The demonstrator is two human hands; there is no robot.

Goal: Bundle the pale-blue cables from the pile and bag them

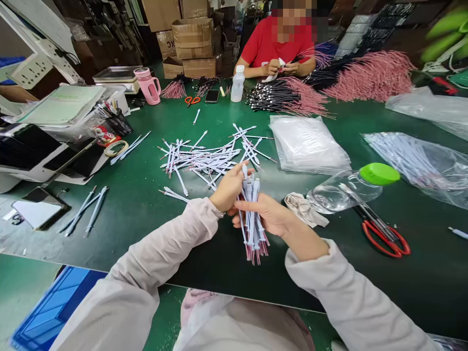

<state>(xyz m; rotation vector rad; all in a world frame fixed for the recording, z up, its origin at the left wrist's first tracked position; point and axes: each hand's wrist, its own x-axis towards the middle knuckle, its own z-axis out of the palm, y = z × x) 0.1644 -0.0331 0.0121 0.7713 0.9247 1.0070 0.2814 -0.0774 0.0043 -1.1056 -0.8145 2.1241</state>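
A bundle of short white cables (252, 226) with plug ends up and pinkish bare wires down is held over the front of the green table. My right hand (268, 212) is closed around the bundle's middle, thumb across the front. At the upper left of the bundle, my left hand (231, 187) has its fingers closed on a white cable (244, 169) near its plug; the lower part of that cable is hidden among the others. Beyond my hands, a loose pile of the same cables (204, 158) lies spread on the table.
Right of my hands lie a crumpled cloth (305, 209), a clear bottle with green lid (343, 192), red-handled scissors (385, 239) and bagged cables (413, 161). Plastic bags (309, 144) are stacked behind. Across the table, a person in red (281, 44) works beside black-and-pink wire bundles (288, 97).
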